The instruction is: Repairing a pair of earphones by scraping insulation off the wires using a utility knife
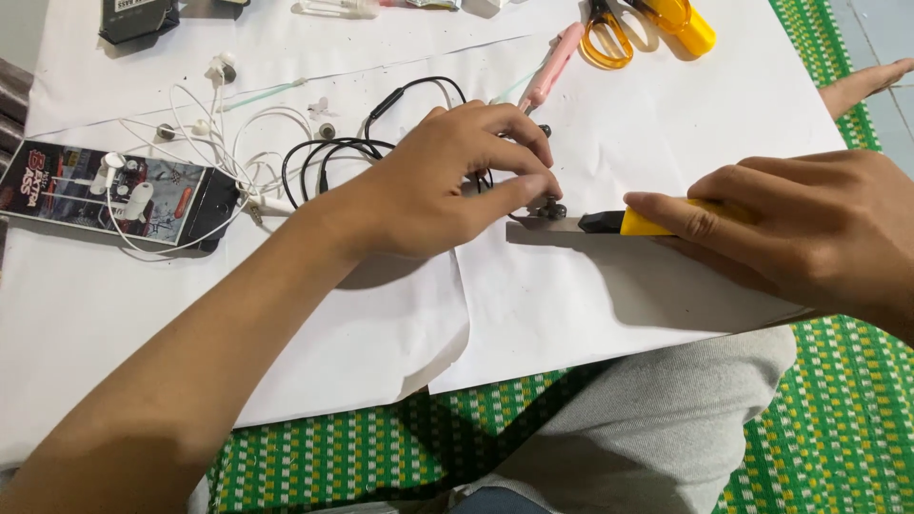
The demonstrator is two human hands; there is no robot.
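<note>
While my left hand [447, 181] pinches a small black earbud [552, 209] against the white paper sheets [533, 305] that cover the work surface, my right hand [790, 224] is closed around a yellow-handled utility knife [638, 224], its blade laid flat and aimed at the earbud; the tip sits touching or just beside it, and I cannot tell which. By my judgement the step in hand is cutting or prying at the earbud's housing; the next move calls for a steady pinch from thumb and forefinger and light, controlled pressure on the blade, with the edge kept away from my fingertips, which lie very near it.

The earbud is small, dark and rounded, mostly hidden under my fingers; its black cable [333, 152] loops away to the left behind my hand. Further left, a white wired earphone set [219, 143] lies tangled across a dark printed package [95, 190]; a pink pen-shaped tool [552, 67] lies just beyond my knuckles, with orange-handled scissors [605, 38] and a yellow cylinder [685, 24] at the top edge. I sit on a green and yellow chequered mat [819, 419], 1 knee in grey cloth [647, 419] under the paper's edge; a bare foot [862, 84] shows at upper right.
</note>
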